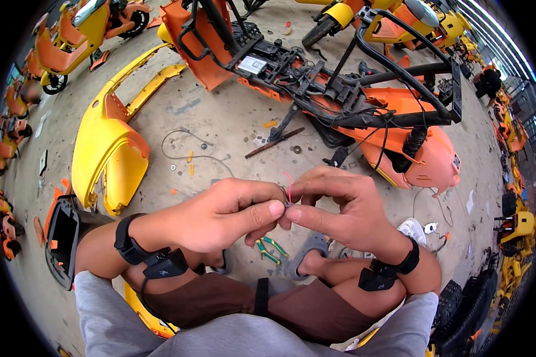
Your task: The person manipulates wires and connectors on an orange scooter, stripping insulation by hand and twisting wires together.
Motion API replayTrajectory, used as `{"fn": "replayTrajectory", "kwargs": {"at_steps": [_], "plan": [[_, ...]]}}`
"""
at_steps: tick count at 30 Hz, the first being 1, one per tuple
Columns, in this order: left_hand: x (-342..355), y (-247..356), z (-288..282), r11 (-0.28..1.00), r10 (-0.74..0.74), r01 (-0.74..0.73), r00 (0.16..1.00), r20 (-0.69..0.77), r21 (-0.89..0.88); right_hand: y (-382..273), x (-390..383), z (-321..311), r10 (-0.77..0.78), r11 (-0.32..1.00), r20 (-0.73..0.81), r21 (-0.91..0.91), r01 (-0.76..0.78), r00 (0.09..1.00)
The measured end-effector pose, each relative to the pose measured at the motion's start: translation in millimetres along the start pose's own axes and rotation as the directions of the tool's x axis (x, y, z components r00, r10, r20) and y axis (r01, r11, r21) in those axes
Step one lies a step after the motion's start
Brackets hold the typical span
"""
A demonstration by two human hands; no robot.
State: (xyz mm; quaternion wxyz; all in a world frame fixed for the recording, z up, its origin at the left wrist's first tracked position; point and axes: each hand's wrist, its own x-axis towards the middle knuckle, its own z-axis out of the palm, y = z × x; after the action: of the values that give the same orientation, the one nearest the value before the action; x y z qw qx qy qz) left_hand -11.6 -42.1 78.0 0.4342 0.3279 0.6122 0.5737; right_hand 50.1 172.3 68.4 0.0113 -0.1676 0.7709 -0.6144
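My left hand (232,211) and my right hand (336,205) meet in front of me, thumbs and fingertips pinched together. Between them is a thin pinkish-red wire (289,185), its free end sticking up above the fingers. Where the fingertips touch, the rest of the wire is hidden, and I cannot make out how it is joined or stripped. Below the hands, green-and-yellow-handled pliers (272,250) lie on the floor between my feet, partly covered by my fingers. Beyond stands a stripped scooter frame (333,89) with exposed cables and orange panels.
A yellow body panel (110,149) lies at the left. A rusty rod (274,143) and a thin grey cable (181,156) are on the concrete ahead. A black open storage bin (62,235) sits by my left arm. Several scooters, such as a yellow-orange one (71,44), line the edges.
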Motion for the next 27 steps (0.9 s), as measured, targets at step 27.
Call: {"fn": "replayTrajectory", "kwargs": {"at_steps": [27], "plan": [[4, -8, -7, 1.0, -0.015, 0.013, 0.995, -0.095, -0.028, 19, 3, 10, 0.291, 0.662, 0.023, 0.717, -0.219, 0.957]]}}
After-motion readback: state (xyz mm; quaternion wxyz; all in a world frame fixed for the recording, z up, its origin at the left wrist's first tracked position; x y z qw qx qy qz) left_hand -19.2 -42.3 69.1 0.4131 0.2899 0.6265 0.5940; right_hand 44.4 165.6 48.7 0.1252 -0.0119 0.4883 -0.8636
